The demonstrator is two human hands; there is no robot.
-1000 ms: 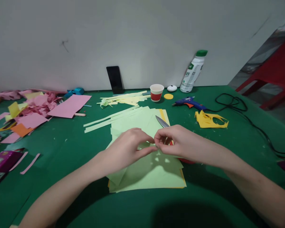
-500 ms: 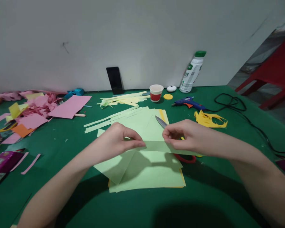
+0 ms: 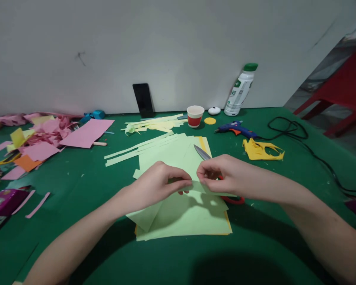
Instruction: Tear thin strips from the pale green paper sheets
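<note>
Between my two hands a light green paper strip [image 3: 210, 189] is held above a stack of green paper sheets [image 3: 192, 221]. My left hand [image 3: 163, 182] pinches the strip's left end between thumb and fingers. Close beside it, my right hand [image 3: 219, 174] pinches the strip too, and its free end sticks out to the right below that hand. Scissors [image 3: 201, 151] with red handles lie under my right hand, which hides their middle. Thin green strips [image 3: 130, 154] rest at the stack's upper left.
At the back stand a phone [image 3: 143, 100], a red and white paper cup [image 3: 195, 116] and a bottle [image 3: 241, 91]. A blue glue gun [image 3: 235, 127] with a black cable and a cut yellow paper [image 3: 262, 150] lie right. Pink paper scraps [image 3: 47, 136] are heaped left.
My left hand has moved right and slightly down, closer to my right hand. The right hand has shifted slightly left and down, and less of the strip shows between them.
</note>
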